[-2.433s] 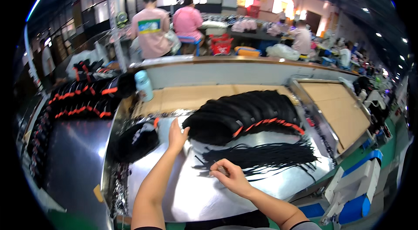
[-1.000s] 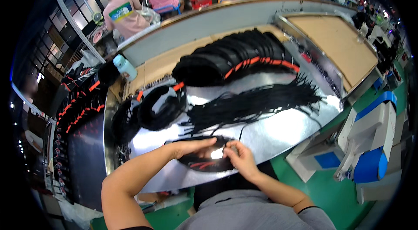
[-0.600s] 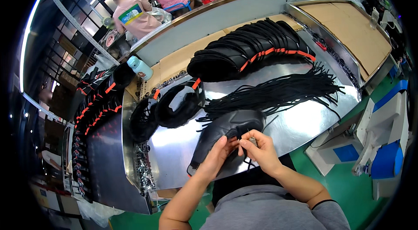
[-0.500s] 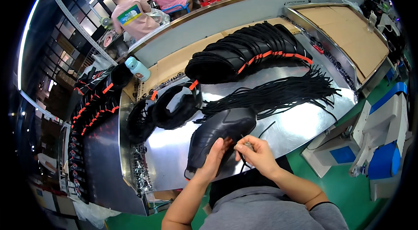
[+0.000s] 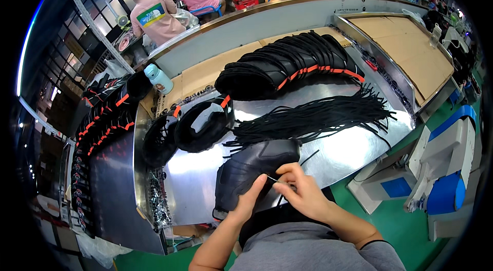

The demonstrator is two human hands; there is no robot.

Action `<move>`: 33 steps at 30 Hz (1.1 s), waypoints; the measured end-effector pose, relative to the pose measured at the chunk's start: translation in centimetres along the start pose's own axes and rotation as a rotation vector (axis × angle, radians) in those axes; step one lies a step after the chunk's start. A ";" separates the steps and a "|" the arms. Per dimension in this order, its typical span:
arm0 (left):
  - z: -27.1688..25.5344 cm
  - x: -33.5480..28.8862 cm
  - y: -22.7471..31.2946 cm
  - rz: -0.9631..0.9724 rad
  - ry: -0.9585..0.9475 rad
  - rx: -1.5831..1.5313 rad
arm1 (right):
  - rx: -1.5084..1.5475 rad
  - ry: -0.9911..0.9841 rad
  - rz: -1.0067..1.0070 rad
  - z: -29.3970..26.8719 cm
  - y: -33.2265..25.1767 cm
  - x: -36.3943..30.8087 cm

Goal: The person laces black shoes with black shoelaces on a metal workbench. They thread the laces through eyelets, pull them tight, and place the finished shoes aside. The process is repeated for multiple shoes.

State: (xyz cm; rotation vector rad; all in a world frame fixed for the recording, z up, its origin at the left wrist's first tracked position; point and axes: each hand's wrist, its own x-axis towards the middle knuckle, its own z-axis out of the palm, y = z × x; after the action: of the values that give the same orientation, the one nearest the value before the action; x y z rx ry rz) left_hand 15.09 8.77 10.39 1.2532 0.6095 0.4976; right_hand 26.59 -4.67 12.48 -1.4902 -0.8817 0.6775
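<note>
A black shoe upper (image 5: pixel 241 173) lies on its side at the table's front edge. My left hand (image 5: pixel 249 200) grips its near side, thumb up on the black material and the other fingers hidden. At the upper's opening my right hand (image 5: pixel 304 193) pinches a thin metal tool (image 5: pixel 272 179), its tip against the upper by my left thumb. What kind of tool it is, I cannot make out. A black shoelace (image 5: pixel 310 157) sticks out beyond my right hand, and a lace end hangs below it. Behind the upper lies a long bundle of black shoelaces (image 5: pixel 313 117).
A row of black shoe uppers with orange trim (image 5: pixel 292 63) stands at the back. Two fur-lined ones (image 5: pixel 203 124) sit at left, near a blue bottle (image 5: pixel 158 80). More uppers (image 5: pixel 105 117) fill the left side. A white-and-blue machine (image 5: pixel 431 168) stands right. People sit beyond the partition.
My right hand has turned and brought the metal tool's tip against the upper. My left thumb has come down beside it. The whole view has shifted slightly.
</note>
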 end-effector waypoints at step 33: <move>0.8 -2.2 -0.7 0.353 0.001 0.593 | -0.852 -0.216 -0.489 -1.3 0.0 1.0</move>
State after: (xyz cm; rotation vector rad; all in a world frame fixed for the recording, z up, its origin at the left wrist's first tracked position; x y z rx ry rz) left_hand 14.01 6.55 10.21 1.9434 0.5561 0.6335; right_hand 28.24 -4.55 12.76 -1.8339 -1.7721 0.0728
